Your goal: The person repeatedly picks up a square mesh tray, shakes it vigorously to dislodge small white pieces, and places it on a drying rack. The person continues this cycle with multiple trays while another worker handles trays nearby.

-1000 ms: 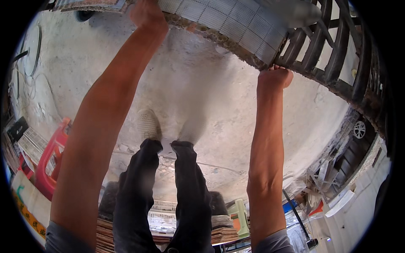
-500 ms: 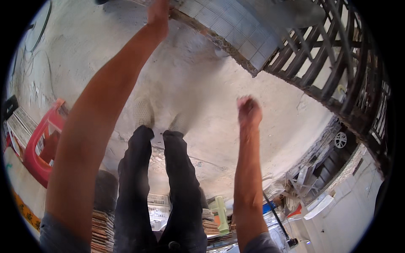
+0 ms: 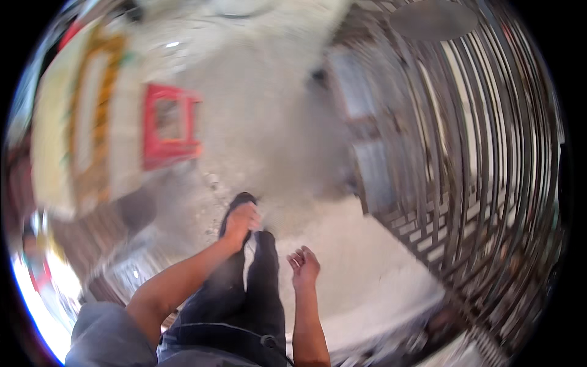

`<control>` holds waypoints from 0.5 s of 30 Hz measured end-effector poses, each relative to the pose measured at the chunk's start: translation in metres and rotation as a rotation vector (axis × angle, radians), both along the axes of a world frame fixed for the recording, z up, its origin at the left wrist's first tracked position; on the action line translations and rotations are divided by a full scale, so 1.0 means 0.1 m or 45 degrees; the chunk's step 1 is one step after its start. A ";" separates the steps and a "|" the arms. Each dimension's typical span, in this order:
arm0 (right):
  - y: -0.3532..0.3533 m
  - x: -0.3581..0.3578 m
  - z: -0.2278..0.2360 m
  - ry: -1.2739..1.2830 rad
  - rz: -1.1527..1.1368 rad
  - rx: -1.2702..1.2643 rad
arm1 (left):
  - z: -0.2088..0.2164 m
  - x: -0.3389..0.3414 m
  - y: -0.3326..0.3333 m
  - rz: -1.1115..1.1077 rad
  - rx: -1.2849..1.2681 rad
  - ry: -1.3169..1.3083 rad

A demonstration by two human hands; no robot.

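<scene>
My left hand (image 3: 241, 223) hangs in front of my dark trousers (image 3: 229, 278), its loose fingers pointing right and somewhat blurred. No object shows in it. To its right, over the pale floor (image 3: 354, 263), is my right hand (image 3: 304, 266). Its fingers are half curled and slightly apart, with nothing seen between them. Neither hand touches the things around it. A dark shoe (image 3: 243, 199) shows just beyond the left hand.
A red plastic stool (image 3: 168, 125) stands at the left, next to a pale box with orange bands (image 3: 92, 119). Dark metal bars (image 3: 452, 147) form a rack along the right. Two bluish-grey panels (image 3: 374, 171) sit at its near side. Motion blurs much of the scene.
The view has swung left, bringing the stool and box further in. My left arm has come down from the rack's panel edge to before my legs. My right fingers have loosened.
</scene>
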State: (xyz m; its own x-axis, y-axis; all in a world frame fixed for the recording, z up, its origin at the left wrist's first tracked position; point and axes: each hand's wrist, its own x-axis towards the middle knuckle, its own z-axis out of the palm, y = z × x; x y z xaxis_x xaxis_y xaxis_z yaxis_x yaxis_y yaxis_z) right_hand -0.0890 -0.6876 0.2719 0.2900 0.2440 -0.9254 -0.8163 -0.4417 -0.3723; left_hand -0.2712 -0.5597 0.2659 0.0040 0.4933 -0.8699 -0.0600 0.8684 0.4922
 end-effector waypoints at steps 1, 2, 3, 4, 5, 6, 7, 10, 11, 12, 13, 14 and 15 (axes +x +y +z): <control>0.04 0.02 0.11 0.000 0.139 0.004 | 0.23 -0.12 -0.15 0.071 -0.001 -0.003; 0.08 0.04 0.20 -0.001 0.288 0.012 | 0.46 -0.25 -0.30 0.150 0.000 -0.001; 0.12 0.08 0.27 -0.017 0.403 -0.004 | 0.61 -0.37 -0.48 0.272 -0.006 -0.025; 0.17 0.12 0.34 -0.031 0.523 -0.019 | 0.75 -0.49 -0.66 0.400 -0.009 -0.044; 0.20 0.10 0.45 -0.058 0.600 -0.015 | 0.86 -0.59 -0.83 0.491 0.016 -0.014; 0.24 0.09 0.55 -0.090 0.667 -0.010 | 0.96 -0.67 -0.99 0.571 0.048 0.012; 0.24 0.14 0.59 -0.106 0.740 0.011 | 1.05 -0.75 -1.13 0.646 0.075 0.038; 0.27 0.29 0.56 -0.098 0.963 0.070 | 1.19 -1.02 -1.54 0.959 0.163 0.034; 0.30 0.30 0.54 -0.092 1.019 0.073 | 1.22 -1.10 -1.67 1.059 0.201 0.030; 0.39 0.23 0.57 -0.096 1.085 0.076 | 1.27 -1.18 -1.79 1.152 0.205 0.060; 0.44 0.14 0.66 -0.107 1.140 0.083 | 1.38 -1.29 -1.96 1.231 0.201 0.074; 0.49 0.01 0.77 -0.130 1.202 0.096 | 1.37 -1.36 -2.03 1.306 0.196 0.091; 0.53 -0.16 0.83 -0.149 1.291 0.111 | 1.40 -1.45 -2.15 1.388 0.196 0.105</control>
State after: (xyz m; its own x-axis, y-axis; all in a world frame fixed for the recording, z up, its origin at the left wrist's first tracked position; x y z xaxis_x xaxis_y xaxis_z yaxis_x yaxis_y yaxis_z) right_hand -0.1054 -0.6346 0.3553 -0.0030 0.4900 -0.8717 -0.0302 -0.8713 -0.4897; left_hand -0.4164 -0.7746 0.4062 -0.5545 0.2999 -0.7763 -0.7182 0.2989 0.6284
